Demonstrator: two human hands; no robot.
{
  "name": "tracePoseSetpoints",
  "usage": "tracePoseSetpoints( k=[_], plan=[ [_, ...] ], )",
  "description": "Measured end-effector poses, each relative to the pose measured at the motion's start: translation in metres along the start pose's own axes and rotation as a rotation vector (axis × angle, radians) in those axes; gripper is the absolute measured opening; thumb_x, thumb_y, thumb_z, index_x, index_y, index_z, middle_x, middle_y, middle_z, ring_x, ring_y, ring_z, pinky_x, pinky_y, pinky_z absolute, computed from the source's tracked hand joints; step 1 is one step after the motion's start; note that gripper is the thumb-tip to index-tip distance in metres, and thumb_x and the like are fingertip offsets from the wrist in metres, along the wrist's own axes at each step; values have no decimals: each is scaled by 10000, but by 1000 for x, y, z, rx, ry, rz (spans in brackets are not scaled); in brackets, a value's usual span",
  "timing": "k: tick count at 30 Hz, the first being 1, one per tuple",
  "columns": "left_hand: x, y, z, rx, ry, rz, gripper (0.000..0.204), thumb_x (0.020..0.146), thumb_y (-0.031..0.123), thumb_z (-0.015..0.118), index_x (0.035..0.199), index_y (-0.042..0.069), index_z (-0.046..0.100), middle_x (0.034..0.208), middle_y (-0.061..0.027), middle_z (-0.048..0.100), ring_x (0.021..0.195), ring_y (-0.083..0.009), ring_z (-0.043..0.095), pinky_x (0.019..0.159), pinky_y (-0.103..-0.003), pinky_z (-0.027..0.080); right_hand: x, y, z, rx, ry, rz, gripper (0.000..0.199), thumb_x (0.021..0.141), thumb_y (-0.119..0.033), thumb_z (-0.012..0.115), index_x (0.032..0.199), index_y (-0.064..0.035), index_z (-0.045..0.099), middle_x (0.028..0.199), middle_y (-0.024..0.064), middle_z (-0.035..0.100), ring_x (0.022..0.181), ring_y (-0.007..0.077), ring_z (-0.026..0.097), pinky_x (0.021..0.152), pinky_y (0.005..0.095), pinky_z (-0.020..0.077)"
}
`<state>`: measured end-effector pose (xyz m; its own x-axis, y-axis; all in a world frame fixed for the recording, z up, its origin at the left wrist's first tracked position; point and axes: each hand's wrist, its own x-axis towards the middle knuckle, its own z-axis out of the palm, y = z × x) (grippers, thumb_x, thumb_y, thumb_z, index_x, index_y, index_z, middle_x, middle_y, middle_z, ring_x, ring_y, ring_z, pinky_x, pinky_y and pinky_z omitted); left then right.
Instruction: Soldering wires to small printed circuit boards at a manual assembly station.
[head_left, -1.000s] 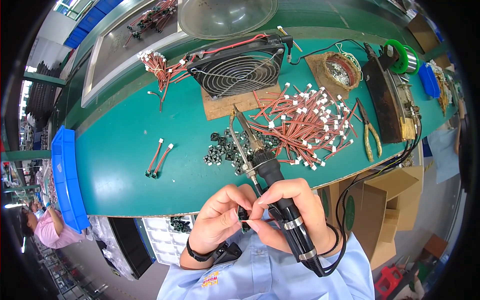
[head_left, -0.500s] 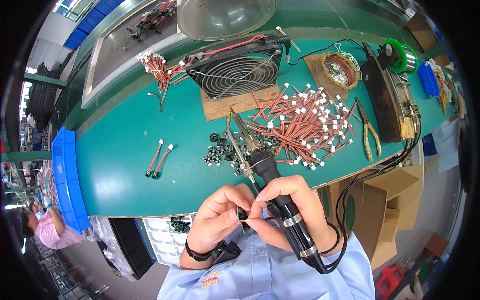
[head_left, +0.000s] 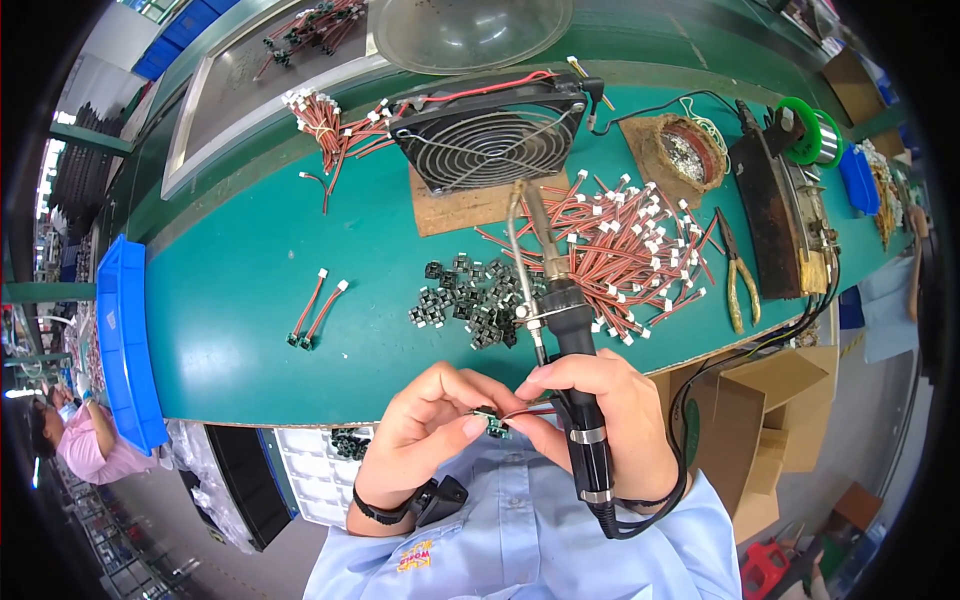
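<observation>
My left hand [head_left: 415, 430] pinches a small green circuit board [head_left: 494, 426] with a black part on it, in front of my body below the bench edge. My right hand [head_left: 630, 425] has a black soldering iron [head_left: 571, 325] lying through its grip, metal tip pointing up and away. Thumb and fingers of that hand also pinch a thin red-and-black wire lead [head_left: 530, 411], whose near end reaches the board; whether it is joined there I cannot tell. Ahead of my hands are a pile of small black components [head_left: 470, 300] and a heap of red leads with white connectors [head_left: 640, 240].
Behind the piles stands a black fan [head_left: 490, 140]. Pliers [head_left: 738, 275], a solder pot [head_left: 688, 155] and a green solder reel [head_left: 805, 130] are at the right. Two wired boards [head_left: 315, 315] lie left, near a blue tray [head_left: 130, 340]. The iron's cable [head_left: 684, 440] loops beside my right arm.
The iron's tip has swung to the right and stands more upright. My left hand has turned the board so its green face shows, and the lead now shows between both hands.
</observation>
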<state>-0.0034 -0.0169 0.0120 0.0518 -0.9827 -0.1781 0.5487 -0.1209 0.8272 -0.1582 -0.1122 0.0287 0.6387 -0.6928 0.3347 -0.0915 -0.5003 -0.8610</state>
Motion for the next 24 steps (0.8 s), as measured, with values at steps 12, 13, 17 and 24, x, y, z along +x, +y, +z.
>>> tracePoseSetpoints(
  k=[12,13,17,24],
  plan=[
    [12,-6,-11,121,313,205,64,865,54,500,894,31,447,981,-200,615,923,-211,581,852,-335,431,-36,17,-7,-60,204,-202,586,663,-416,767,1077,-93,507,753,13,601,702,191,534,796,433,296],
    [12,-7,-12,178,357,252,67,866,54,501,893,30,446,984,-200,617,927,-210,584,858,-333,430,-38,16,-7,-57,192,-211,586,663,-416,767,1077,-93,507,753,13,601,702,191,534,796,433,296],
    [12,-9,-18,267,436,330,69,863,44,505,891,29,444,995,-204,619,935,-214,588,861,-332,431,-42,14,-6,-255,-8,-203,512,554,-359,824,977,-151,623,733,-42,588,649,129,543,769,334,314],
    [18,-11,-16,254,436,369,72,859,41,508,892,31,445,998,-203,618,937,-219,591,854,-335,438,-42,10,-4,-226,-60,-190,421,587,-225,789,969,-164,624,699,-60,595,570,91,536,752,307,304]
  ],
)
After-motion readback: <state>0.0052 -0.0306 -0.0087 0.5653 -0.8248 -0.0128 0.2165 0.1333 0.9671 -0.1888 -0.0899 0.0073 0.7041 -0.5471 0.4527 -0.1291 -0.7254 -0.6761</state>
